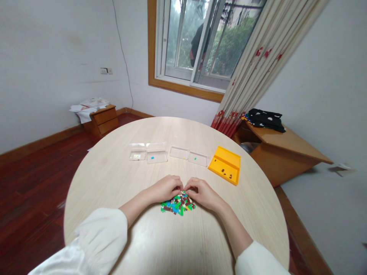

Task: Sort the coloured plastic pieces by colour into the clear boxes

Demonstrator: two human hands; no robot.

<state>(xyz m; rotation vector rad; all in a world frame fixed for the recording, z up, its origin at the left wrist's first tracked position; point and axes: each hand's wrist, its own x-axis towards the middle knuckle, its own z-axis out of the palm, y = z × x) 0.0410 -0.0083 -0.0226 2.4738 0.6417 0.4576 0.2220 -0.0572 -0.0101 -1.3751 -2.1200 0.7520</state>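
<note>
A pile of small bricks in brown, green, blue, white and yellow lies on the round table. My left hand is at the pile's upper left edge, its fingers closed in a pinch. Close beside it, my right hand pinches at the upper right edge of the pile. What the fingertips hold, if anything, is too small to make out. Beyond the hands, a yellow box holds several brown bricks. A clear box has a blue piece inside, and another clear box has a green one.
The round wooden table fills the lower middle. At its far side stand a clear box with pale pieces and a clear tray with a small yellow piece. A brown cabinet stands to the right, beside a curtain.
</note>
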